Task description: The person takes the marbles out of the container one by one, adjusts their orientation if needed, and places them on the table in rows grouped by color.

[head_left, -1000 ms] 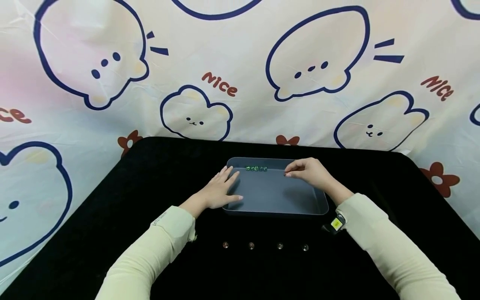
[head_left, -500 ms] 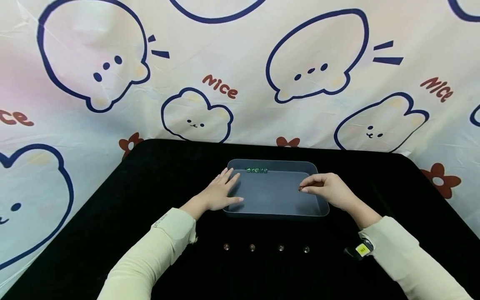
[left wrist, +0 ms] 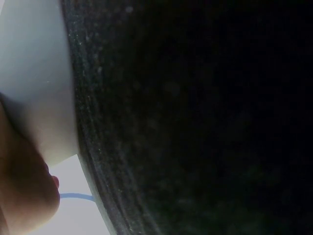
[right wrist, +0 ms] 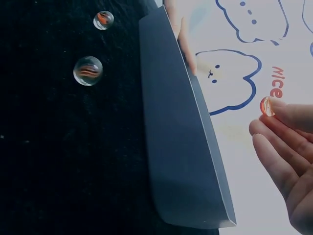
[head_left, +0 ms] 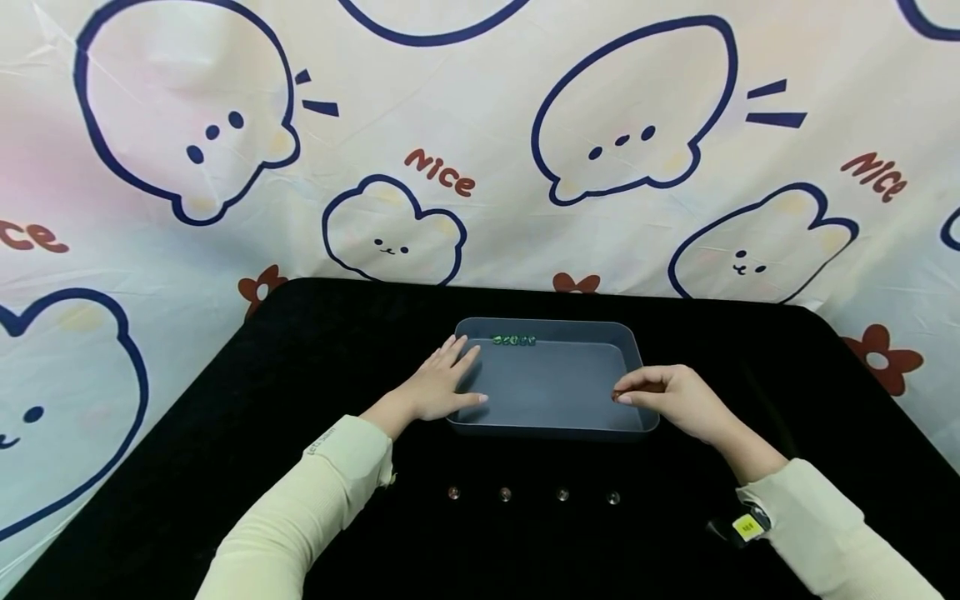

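Note:
My right hand point(head_left: 678, 404) is above the right end of a grey rectangular tray point(head_left: 551, 379). Between thumb and fingertips it pinches a clear glass marble point(right wrist: 267, 106) with an orange swirl, seen best in the right wrist view. At the tray's left side my left hand point(head_left: 431, 387) rests over the rim, its fingers spread. Several green marbles point(head_left: 513, 340) sit in a row inside, along the tray's back wall. In the left wrist view only part of that hand shows beside the tray wall; dark material fills most of the picture.
In front of the tray, several clear marbles point(head_left: 505, 494) lie spaced in a line on the black cloth point(head_left: 360, 333). One clear marble point(right wrist: 88, 71) there shows an orange-brown swirl. A printed cartoon curtain point(head_left: 495, 233) hangs behind the table.
Still pinching the orange marble, my right hand has moved right and nearer to me, from the back of the tray to its right end. My left hand stays in place.

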The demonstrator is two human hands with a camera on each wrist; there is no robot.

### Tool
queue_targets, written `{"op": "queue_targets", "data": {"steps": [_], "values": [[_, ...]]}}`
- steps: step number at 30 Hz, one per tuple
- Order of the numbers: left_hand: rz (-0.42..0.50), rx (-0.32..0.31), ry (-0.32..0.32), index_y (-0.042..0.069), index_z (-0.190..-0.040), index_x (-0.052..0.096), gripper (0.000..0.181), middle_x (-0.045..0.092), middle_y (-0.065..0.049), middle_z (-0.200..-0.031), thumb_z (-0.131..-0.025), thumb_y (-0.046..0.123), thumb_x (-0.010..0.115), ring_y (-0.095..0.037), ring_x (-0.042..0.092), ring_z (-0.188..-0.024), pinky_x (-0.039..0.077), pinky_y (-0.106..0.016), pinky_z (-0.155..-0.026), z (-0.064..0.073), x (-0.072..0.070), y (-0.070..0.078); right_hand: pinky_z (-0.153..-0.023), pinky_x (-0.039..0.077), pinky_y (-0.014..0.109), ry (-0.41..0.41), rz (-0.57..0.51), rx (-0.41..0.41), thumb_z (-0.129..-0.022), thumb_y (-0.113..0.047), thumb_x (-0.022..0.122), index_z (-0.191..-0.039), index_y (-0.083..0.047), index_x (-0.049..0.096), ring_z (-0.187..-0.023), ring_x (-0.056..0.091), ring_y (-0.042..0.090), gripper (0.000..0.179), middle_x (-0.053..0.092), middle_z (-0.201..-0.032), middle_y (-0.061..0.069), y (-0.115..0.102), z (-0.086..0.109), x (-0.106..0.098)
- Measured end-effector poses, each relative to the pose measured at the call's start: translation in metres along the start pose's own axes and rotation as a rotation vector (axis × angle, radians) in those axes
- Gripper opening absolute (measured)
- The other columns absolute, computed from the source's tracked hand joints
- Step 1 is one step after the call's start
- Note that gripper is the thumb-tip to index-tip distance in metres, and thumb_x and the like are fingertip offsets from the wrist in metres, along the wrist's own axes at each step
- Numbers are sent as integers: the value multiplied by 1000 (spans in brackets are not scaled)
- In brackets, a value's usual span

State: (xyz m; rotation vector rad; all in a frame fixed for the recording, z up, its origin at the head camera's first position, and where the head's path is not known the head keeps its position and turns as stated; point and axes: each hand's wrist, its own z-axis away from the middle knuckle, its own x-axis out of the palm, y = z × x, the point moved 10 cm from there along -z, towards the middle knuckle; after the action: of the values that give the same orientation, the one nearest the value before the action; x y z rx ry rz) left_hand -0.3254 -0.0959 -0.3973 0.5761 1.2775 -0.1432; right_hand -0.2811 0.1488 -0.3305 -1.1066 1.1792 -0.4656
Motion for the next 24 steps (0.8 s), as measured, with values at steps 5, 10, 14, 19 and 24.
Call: {"op": "queue_targets", "data": {"steps": [5, 10, 14, 19, 24], "values": [[1, -3, -6, 14, -140, 8, 79, -4, -10, -144, -83, 56, 41, -20, -11, -128, -1, -38, -102, 1, 0, 1, -71, 47, 36, 14, 19, -14, -80, -23, 61, -94, -1, 64, -82, 59, 16, 26, 63, -91, 9, 2, 7, 0], [-6, -6, -9, 14, -140, 7, 79, -4, -9, -144, -83, 56, 41, -20, -11, -128, -1, -38, -102, 0, 0, 0, -70, 48, 36, 27, 37, -22, -80, -24, 61, -93, -1, 64, -80, 59, 14, 27, 63, -90, 8, 4, 13, -1], [-3, -6, -10, 15, -140, 7, 79, -4, -9, -144, -82, 57, 41, -20, -11, -128, -1, -38, -102, -1, 0, 0, -69, 48, 36, 29, 20, -32, -80, -22, 61, -93, -1, 64, -81, 60, 21, 25, 63, -89, 9, 5, 17, -2], [-3, -8, -10, 15, -140, 7, 79, -4, -9, -144, -82, 57, 40, -21, -10, -129, -1, -39, -102, 0, 0, -1, -67, 48, 36, 29, 7, -37, -80, -20, 61, -92, 0, 64, -81, 59, 24, 23, 63, -88, 10, 5, 23, -3], [-1, -6, -15, 15, -140, 7, 79, -4, -9, -144, -82, 57, 40, -20, -11, -128, -1, -38, -102, -1, 1, -1, -66, 48, 35, 33, -17, -42, -80, -17, 61, -94, 5, 63, -79, 60, 19, 26, 63, -88, 10, 7, 32, -3]]}}
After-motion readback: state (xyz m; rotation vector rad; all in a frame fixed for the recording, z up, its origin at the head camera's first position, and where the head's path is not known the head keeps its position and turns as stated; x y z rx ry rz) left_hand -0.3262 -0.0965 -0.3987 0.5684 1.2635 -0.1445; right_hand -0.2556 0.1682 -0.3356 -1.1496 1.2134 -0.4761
